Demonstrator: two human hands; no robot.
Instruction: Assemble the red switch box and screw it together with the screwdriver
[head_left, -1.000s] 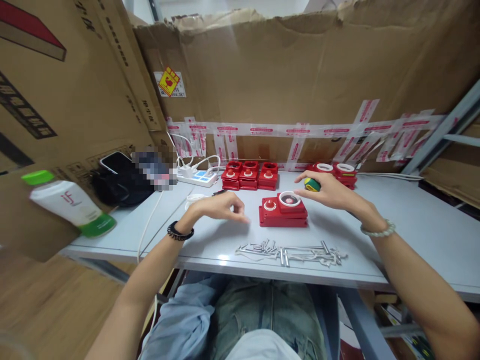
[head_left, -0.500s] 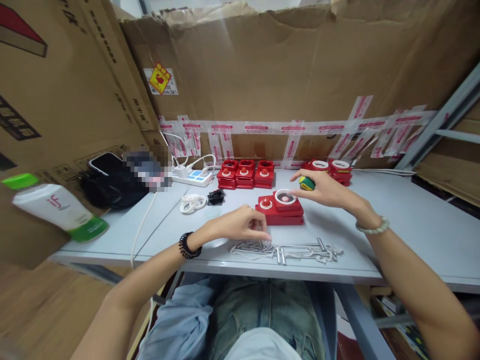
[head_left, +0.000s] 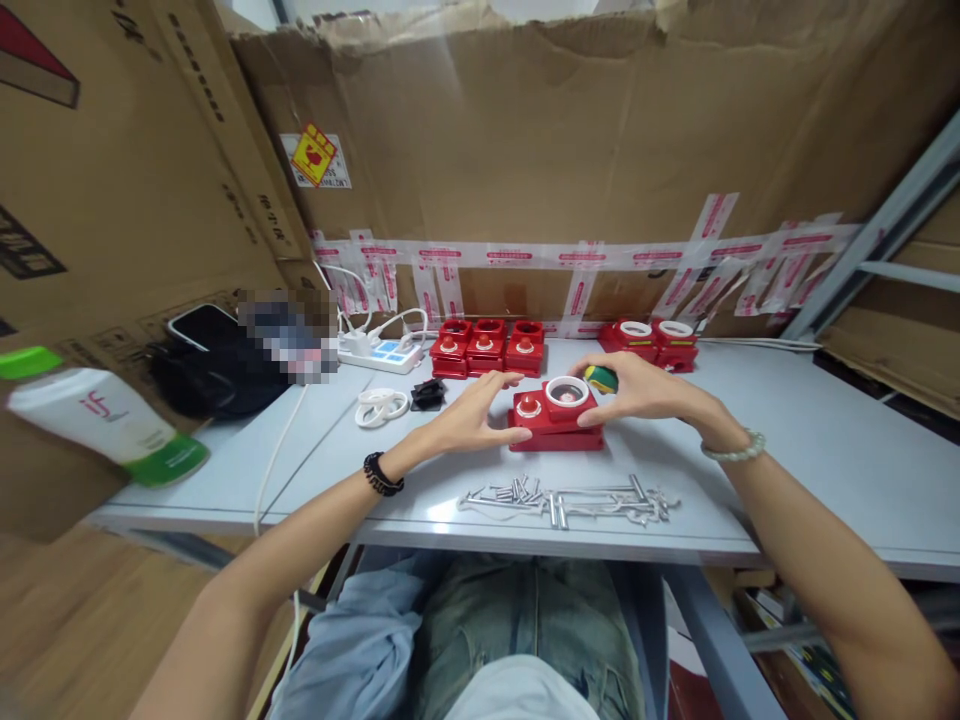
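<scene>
A red box (head_left: 556,425) with a small red button and a white-ringed round opening lies on the grey table (head_left: 810,470) in front of me. My left hand (head_left: 472,415) rests against its left side, fingers spread around the near-left corner. My right hand (head_left: 630,390) is at the box's right rear and holds a small green and yellow part (head_left: 601,378) between its fingertips. A row of metal screws and pins (head_left: 570,497) lies near the table's front edge.
Three red boxes (head_left: 487,350) and two more (head_left: 651,340) stand along the back by the cardboard wall. White rings (head_left: 381,406) and a black part (head_left: 429,393) lie at left, with a power strip (head_left: 379,352), a black bag (head_left: 217,365) and a white bottle (head_left: 97,420).
My left hand moved from the screws up to the box's left side and spread its fingers. My right hand, with the green part, came nearer the box.
</scene>
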